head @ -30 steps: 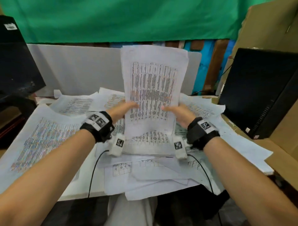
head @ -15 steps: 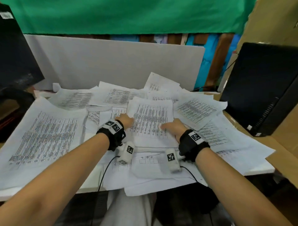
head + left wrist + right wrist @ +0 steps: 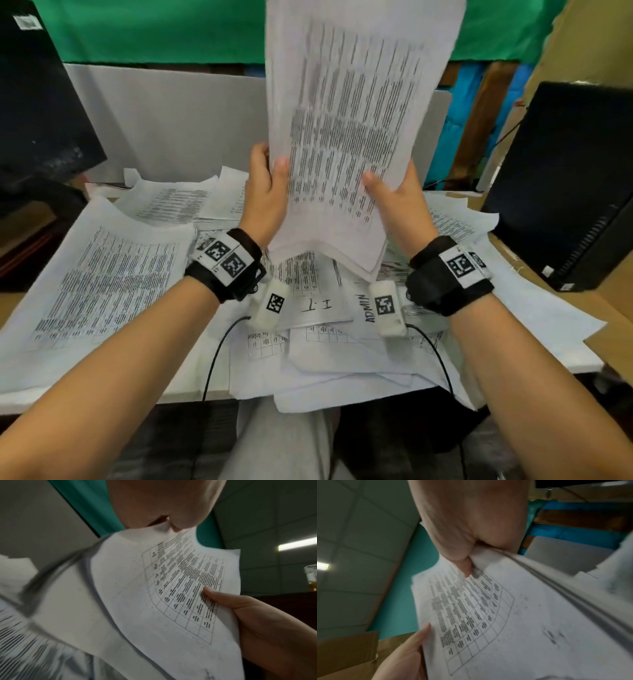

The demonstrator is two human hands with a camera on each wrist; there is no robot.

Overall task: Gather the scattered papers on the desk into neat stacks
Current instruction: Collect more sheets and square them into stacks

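A bundle of printed papers (image 3: pixel 349 120) stands upright above the desk, blurred by motion. My left hand (image 3: pixel 270 171) grips its lower left edge with the thumb on the front. My right hand (image 3: pixel 387 185) grips the lower right edge the same way. In the left wrist view the sheet (image 3: pixel 171 588) curves away from my left hand (image 3: pixel 163 507), with my right thumb (image 3: pixel 223 599) on it. In the right wrist view my right hand (image 3: pixel 467 520) pinches the bundle (image 3: pixel 488 615). Scattered papers (image 3: pixel 102 281) cover the desk, among them sheets marked "I.T" (image 3: pixel 318 305) and "ADMIN" (image 3: pixel 368 308).
A black computer tower (image 3: pixel 565 185) stands at the right and a black monitor (image 3: pixel 37 102) at the left. A grey partition (image 3: pixel 171 126) closes the back of the desk. Some sheets overhang the desk's front edge (image 3: pixel 102 404). Cables run from my wrist cameras.
Half a second ago the bundle was down low on the desk papers under both hands. Both hands have now swung it up on end, higher than a second ago.
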